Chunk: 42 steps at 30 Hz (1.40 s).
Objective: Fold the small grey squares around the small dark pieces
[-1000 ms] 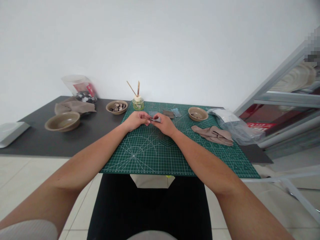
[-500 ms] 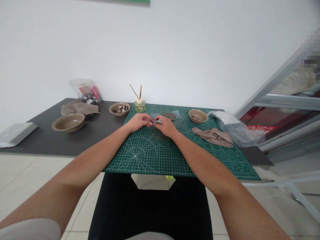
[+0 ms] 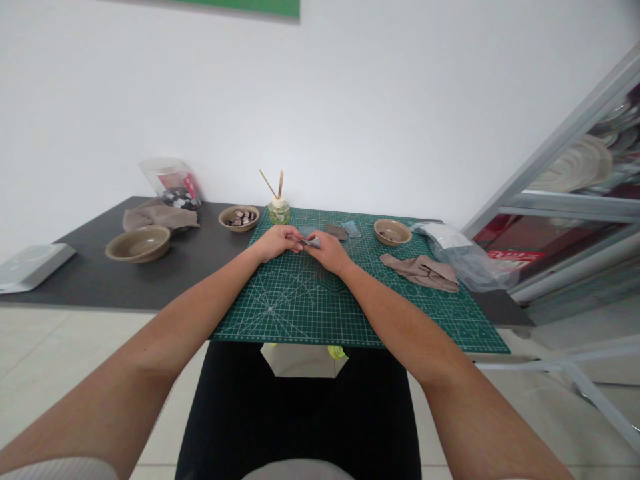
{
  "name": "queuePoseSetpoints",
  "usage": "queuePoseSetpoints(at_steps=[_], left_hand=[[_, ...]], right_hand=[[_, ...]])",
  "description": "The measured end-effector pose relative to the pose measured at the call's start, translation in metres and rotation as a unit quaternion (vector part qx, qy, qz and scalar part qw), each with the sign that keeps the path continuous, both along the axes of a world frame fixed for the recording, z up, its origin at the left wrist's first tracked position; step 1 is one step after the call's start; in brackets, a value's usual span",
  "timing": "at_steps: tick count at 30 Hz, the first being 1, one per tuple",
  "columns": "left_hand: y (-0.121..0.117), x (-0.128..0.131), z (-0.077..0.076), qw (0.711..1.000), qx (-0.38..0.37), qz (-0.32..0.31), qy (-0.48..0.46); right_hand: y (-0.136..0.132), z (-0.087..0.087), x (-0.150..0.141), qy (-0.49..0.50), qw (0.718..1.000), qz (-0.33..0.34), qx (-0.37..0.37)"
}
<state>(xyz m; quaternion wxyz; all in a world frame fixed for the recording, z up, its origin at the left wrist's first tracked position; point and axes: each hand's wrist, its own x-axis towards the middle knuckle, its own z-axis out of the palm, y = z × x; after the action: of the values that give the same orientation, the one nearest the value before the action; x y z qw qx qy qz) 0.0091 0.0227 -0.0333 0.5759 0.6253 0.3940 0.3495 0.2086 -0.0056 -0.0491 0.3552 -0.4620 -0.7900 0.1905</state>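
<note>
Grey pc. [image 3: 314, 243] looks matt, bag [image 3: 466, 259] glossy plas., rag [image 3: 424, 272] matt cloth.

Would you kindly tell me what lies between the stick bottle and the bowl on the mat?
In the head view, a brown square piece and a pale-blue packet lie there, plus something pale, partly hidden and too unclear to identify.
</note>
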Motion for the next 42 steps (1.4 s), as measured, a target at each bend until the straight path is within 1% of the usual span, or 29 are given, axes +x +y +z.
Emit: queuePoseSetpoints(at_steps=[6,9,14,23,28,33,35,38,42], left_hand=[[0.0013,0.0011,0.0033,1.000,-0.003,-0.003,0.018],[0.0024,0.0010,0.0023,1.000,-0.008,0.003,0.015],[0.0006,0.0000,-0.0003,1.000,0.008,0.016,0.014],[-0.0035,-0.0013,0.0006,0.999,0.016,0.019,0.022],[-0.0032,-0.0021,-0.0023,0.999,0.026,0.030,0.000],[-0.0040,-0.0013,-0.0009,0.999,0.038,0.020,0.001],[-0.0049,-0.0012,0.0004,0.999,0.038,0.017,0.003],[-0.0065,-0.0012,0.0019,0.999,0.038,0.016,0.005],[-0.0070,-0.0017,0.0018,0.999,0.042,0.012,0.007]], right_hand=[[-0.0018,0.0017,-0.0005,0.000,1.000,-0.007,0.000],[-0.0025,0.0022,-0.0008,0.001,1.000,-0.011,0.003],[-0.0039,0.0035,-0.0011,0.008,1.000,-0.003,0.002],[-0.0055,0.0058,-0.0005,0.009,1.000,-0.006,-0.001],[-0.0047,0.0045,0.0003,0.040,0.999,0.003,0.014],[-0.0022,0.0035,0.0022,0.067,0.997,-0.021,0.018],[-0.0025,0.0037,0.0022,0.065,0.998,-0.011,0.014],[-0.0044,0.0051,0.0017,0.057,0.998,0.024,0.008],[-0.0070,0.0073,0.0021,0.054,0.998,0.029,-0.004]])
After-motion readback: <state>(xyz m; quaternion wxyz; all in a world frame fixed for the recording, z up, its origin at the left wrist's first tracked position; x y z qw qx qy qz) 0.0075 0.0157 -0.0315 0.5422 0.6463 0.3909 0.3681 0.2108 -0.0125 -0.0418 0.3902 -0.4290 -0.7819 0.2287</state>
